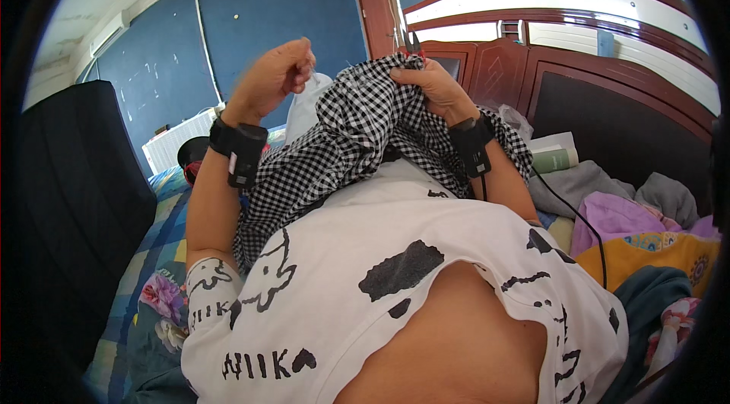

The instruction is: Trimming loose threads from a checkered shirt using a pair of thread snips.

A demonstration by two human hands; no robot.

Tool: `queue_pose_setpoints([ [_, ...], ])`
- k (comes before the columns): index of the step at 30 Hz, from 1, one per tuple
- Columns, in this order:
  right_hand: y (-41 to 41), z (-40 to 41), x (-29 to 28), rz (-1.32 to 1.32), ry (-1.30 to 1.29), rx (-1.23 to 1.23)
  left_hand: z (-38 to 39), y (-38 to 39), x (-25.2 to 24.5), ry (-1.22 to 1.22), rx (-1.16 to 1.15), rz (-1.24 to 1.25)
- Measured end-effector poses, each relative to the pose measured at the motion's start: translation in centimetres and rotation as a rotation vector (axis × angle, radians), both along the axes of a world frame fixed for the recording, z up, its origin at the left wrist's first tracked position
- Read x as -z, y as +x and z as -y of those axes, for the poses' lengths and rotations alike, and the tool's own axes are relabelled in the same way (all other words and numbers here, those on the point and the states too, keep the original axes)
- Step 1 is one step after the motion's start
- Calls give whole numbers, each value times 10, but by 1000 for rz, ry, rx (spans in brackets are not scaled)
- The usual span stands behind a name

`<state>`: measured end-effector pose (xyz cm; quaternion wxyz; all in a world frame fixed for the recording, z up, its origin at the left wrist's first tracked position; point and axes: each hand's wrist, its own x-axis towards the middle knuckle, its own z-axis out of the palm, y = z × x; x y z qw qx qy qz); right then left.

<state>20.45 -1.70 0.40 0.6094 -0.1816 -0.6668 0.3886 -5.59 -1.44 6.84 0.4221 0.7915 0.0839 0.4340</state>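
My right hand grips a bunched black-and-white gingham cloth, with the thumb on top of a fold. Dark-bladed snips with red handles stick up beside these fingers, their lower part hidden by the cloth and hand. To the left, my left hand is raised apart from the cloth, fingers curled and pinched together. A thin pale strand seems to be at its fingertips, though it is blurred. The gingham cloth drapes across my lap and under both forearms. Each wrist wears a black strapped device.
A black padded object stands on the left of the bed. The wooden headboard runs along the right, with grey and purple fabrics heaped before it. A black cable runs off my right wrist device. Floral fabric lies at lower left.
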Motion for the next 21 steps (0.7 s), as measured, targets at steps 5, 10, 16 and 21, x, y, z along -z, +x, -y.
queue_pose_setpoints([
  [5, 0, 3, -2, 24, 21, 17, -5, 17, 0, -57, 46, -115],
  [10, 10, -3, 13, 132, -71, 20, -22, 39, -29, -65, 116, -89],
  [16, 32, -52, 51, 529, -55, 255, -82, 111, -65, -15, 132, -302],
  [21, 24, -30, 64, 680, 0, 349, -121, 196, -66, -98, 126, -575],
])
